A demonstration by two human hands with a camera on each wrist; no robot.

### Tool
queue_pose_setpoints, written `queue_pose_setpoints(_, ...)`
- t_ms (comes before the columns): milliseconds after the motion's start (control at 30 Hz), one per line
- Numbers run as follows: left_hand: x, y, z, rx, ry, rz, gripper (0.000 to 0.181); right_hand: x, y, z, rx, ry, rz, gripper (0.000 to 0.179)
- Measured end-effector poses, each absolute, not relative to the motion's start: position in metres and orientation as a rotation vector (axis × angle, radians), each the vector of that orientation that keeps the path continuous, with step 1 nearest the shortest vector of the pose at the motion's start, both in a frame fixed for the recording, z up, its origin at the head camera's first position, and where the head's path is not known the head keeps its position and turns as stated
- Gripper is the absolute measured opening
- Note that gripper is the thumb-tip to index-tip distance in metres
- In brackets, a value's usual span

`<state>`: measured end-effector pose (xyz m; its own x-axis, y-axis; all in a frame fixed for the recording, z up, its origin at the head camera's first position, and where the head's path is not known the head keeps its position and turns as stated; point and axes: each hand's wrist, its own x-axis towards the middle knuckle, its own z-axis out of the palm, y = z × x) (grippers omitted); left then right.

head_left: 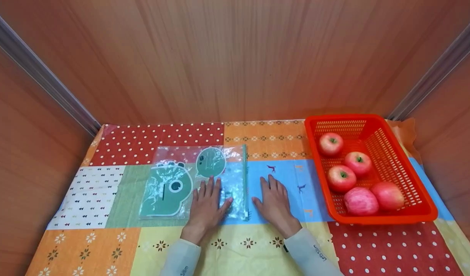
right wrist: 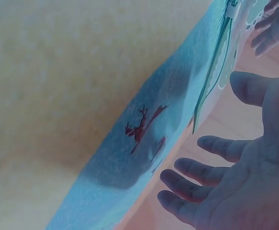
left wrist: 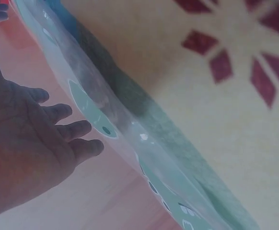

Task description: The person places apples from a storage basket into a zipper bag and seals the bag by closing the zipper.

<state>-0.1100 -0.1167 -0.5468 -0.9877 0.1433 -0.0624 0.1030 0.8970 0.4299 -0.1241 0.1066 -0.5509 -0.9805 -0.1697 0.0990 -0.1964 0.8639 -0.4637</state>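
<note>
A clear zip bag (head_left: 235, 184) printed with a green dinosaur (head_left: 162, 197) lies flat on the patchwork tablecloth, its green zip edge facing right. Over the bag's lower right part is my left hand (head_left: 206, 205), fingers spread and straight, holding nothing. My right hand (head_left: 275, 203) is just right of the zip edge, above the blue patch, with its fingers extended. In the left wrist view the left hand (left wrist: 29, 139) appears beside the bag (left wrist: 115, 110). The right wrist view shows the right hand (right wrist: 235, 172) with bare fingers near the zip edge (right wrist: 214, 79).
To the right stands an orange-red plastic basket (head_left: 380, 219) holding several red apples (head_left: 357, 163). Wood-grain panels (head_left: 235, 61) rise behind the table and on both sides. The tablecloth (head_left: 242, 257) has patches of various colours.
</note>
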Motion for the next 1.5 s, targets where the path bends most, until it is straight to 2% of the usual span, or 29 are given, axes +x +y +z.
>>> queue_pose_setpoints(600, -0.115, -0.090, -0.545, 0.253, 2.916, 0.642, 0.075, -0.127, 0.095, -0.554, 0.296, -3.026, 0.718, 0.065)
queue_pose_setpoints(1167, -0.111, -0.075, -0.544, 0.376, 2.929, 0.573, 0.056, -0.131, 0.086, -0.557, 0.244, -3.088, 0.677, 0.066)
queue_pose_setpoints(1500, -0.111, -0.067, -0.548, 0.341, 2.941, 0.619, 0.054, -0.129, 0.081, -0.556, 0.221, -3.023, 0.704, 0.059)
